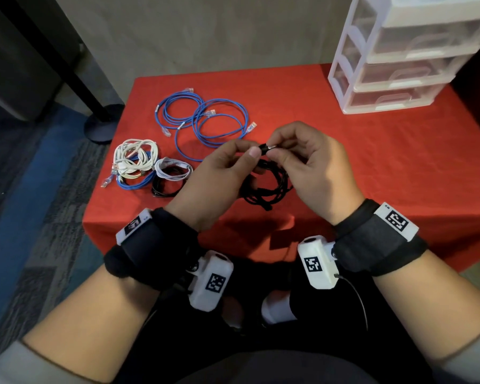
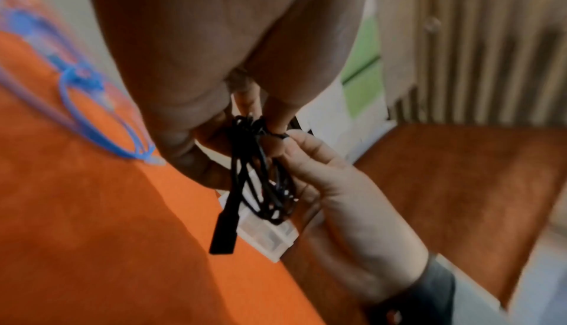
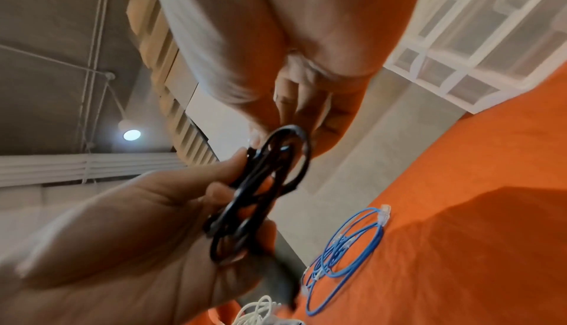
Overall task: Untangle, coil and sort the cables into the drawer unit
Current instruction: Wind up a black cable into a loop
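A black cable hangs in tangled loops between both hands above the red tabletop. My left hand grips the bundle of loops, thumb on top. My right hand pinches the cable's plug end between thumb and forefinger. In the right wrist view the black loops sit between the two hands. Loose blue network cables lie spread out behind the hands. The white drawer unit stands at the back right, drawers closed.
A pile of white, blue and black cables lies at the table's left edge. A black stand base is on the floor left of the table. Bare red cloth lies to the right of my hands.
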`<state>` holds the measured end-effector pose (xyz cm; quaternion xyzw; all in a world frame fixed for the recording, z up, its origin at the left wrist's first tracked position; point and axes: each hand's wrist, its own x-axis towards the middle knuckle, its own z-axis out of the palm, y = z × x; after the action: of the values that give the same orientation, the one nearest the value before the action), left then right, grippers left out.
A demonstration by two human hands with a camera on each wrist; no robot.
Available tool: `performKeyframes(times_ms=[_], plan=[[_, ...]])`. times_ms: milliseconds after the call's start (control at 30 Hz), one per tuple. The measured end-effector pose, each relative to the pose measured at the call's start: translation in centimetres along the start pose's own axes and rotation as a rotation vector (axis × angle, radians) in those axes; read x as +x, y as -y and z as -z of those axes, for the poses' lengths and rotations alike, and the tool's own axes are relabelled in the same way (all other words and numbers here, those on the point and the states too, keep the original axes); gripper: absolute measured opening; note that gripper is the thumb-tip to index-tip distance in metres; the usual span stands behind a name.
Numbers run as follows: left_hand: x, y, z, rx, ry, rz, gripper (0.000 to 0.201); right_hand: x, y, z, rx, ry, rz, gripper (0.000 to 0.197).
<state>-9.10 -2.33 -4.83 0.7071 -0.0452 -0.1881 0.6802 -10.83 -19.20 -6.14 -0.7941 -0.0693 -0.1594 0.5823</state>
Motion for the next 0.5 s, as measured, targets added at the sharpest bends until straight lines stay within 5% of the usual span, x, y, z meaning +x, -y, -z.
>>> performKeyframes(times_ms=[200, 333, 500], plan=[[0.6, 0.1, 0.4, 0.069, -0.038, -0.077, 0.008, -0.9, 0.0, -0.5, 0.180, 0.003, -0.098, 0.014], [0.9, 1.1, 0.8, 0.036, -0.096, -0.086, 0.007, -1.0, -0.2, -0.4, -0.005, 0.152, -0.061, 0.059], [0.3, 1.2, 1.3, 0.068, -0.089, -0.075, 0.006, -0.5, -0.6, -0.4, -0.053, 0.193, -0.087, 0.027]])
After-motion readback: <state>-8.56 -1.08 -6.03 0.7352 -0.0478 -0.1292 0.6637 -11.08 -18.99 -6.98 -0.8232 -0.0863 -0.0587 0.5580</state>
